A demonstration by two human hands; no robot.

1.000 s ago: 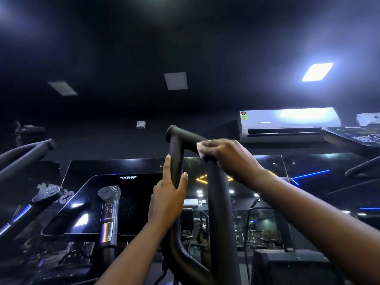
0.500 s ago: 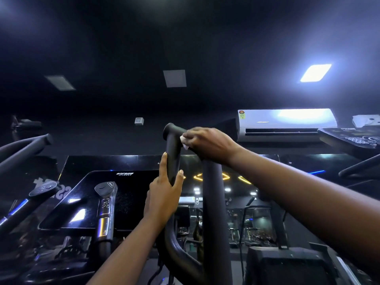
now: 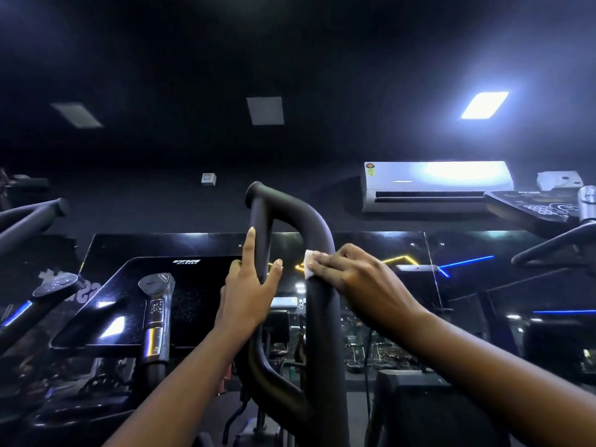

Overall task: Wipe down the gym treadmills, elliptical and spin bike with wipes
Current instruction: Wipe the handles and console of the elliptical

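Pressing a small white wipe (image 3: 309, 264) against the thick right tube of the black elliptical handle (image 3: 319, 321), my right hand (image 3: 358, 282) has its fingers bent over the wipe, pinning it just below the bend of the loop, with only the wipe's left edge showing. My left hand (image 3: 248, 295) grips the thinner left tube of the same handle, index finger straight up along it, thumb on the tube's right side, remaining fingers wrapped behind. Noted nearby: 1 dark console screen (image 3: 129, 295) to the left, 1 air conditioner (image 3: 435, 185) on the far wall, 1 lit ceiling panel (image 3: 483, 104) above it.
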